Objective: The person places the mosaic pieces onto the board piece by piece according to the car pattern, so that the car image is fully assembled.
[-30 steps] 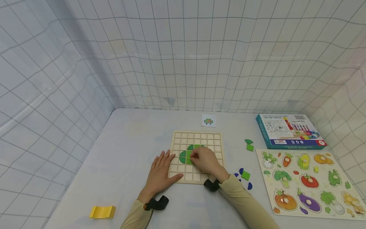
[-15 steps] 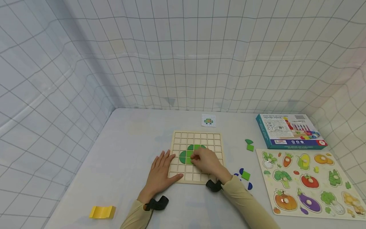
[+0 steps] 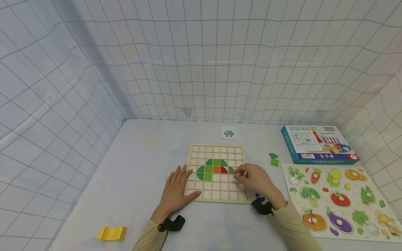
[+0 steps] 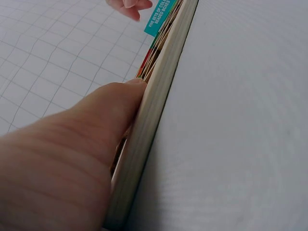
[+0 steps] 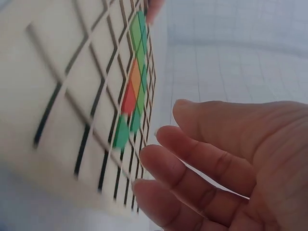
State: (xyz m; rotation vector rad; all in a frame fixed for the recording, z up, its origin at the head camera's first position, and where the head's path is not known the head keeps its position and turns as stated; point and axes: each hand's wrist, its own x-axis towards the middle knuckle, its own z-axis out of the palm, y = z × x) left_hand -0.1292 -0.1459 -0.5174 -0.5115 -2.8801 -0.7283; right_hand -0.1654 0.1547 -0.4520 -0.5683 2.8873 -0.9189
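Observation:
A wooden grid board [image 3: 216, 194] lies on the table in the head view. My left hand [image 3: 176, 190] rests with spread, straight fingers on its left edge; the left wrist view has the thumb [image 4: 113, 98] over the rim. Set in its cells are green squares [image 3: 208, 176], rounded green pieces [image 3: 200, 173], an orange square [image 3: 216, 169] and a red quarter-round piece [image 3: 224, 170]. My right hand [image 3: 255, 177] hovers at the board's right side, beside a green quarter-round piece [image 3: 231, 170]. In the right wrist view its loosely bent fingers [image 5: 163, 161] hold nothing, apart from the thumb.
Behind the board lies a small pattern card [image 3: 229, 132]. To the right are a loose green square [image 3: 274, 162], a green quarter-round piece [image 3: 273, 155], blue pieces [image 3: 260, 198], a boxed toy [image 3: 318, 144] and a vegetable puzzle board [image 3: 318, 188]. A yellow block [image 3: 112, 233] sits front left.
My right hand has moved right from the board's middle, uncovering the orange, red and right-hand green pieces. It now covers some loose pieces beside the board. The left hand stays in place.

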